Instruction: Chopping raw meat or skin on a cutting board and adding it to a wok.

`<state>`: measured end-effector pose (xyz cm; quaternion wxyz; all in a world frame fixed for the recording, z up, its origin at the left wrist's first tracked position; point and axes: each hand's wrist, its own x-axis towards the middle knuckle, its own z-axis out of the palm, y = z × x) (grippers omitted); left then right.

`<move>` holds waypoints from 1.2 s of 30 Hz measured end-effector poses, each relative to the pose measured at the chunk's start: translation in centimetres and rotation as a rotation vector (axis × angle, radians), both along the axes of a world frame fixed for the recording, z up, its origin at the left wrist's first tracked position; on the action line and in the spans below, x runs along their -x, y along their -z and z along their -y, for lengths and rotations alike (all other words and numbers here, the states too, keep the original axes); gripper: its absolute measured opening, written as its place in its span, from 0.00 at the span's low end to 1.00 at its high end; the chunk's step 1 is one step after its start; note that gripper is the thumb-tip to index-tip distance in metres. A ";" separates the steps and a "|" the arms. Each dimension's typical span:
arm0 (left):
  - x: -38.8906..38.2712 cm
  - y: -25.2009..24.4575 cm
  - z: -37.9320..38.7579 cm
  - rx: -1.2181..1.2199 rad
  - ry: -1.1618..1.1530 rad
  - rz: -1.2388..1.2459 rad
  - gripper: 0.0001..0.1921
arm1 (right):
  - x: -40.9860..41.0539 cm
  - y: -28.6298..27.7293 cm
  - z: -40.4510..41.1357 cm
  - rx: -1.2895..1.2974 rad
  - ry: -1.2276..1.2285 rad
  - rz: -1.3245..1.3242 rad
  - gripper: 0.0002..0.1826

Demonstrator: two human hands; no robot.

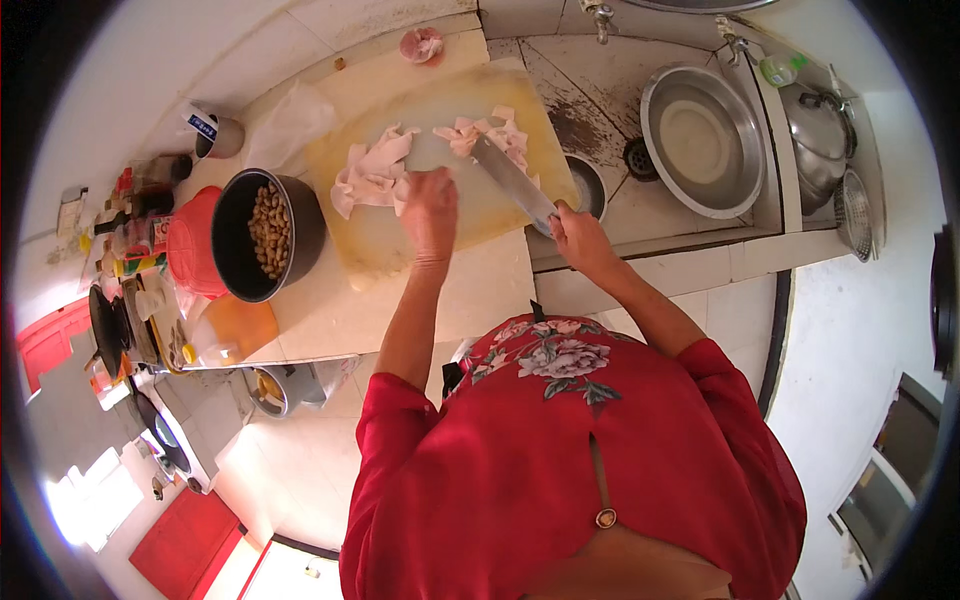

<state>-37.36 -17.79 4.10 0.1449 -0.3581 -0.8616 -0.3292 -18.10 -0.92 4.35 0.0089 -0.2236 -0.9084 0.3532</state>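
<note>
My right hand [581, 238] grips a kitchen knife [514, 184] with a broad steel blade. The blade slants over a yellowed cutting board [487, 225], its far end against a pile of pale sliced meat [511, 139]. On the board's left half lies a second pile, of wider pale meat slices [373, 169]. My left hand [431, 210] is at the right edge of that pile, blurred, with its fingers curled in. Whether it pinches a slice is hidden.
Left of the board are a dark pot [304, 232] of peanuts [270, 231], a red plastic basket [196, 244] and an oil jug [240, 326]. A meat chunk [421, 46] lies behind the board. To the right, a sink holds a metal basin [752, 150] of cloudy water.
</note>
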 end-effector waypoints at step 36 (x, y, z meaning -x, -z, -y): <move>-2.4 3.9 -0.1 -0.128 0.229 0.218 0.09 | 2.2 -1.3 2.3 -0.020 -0.165 0.108 0.13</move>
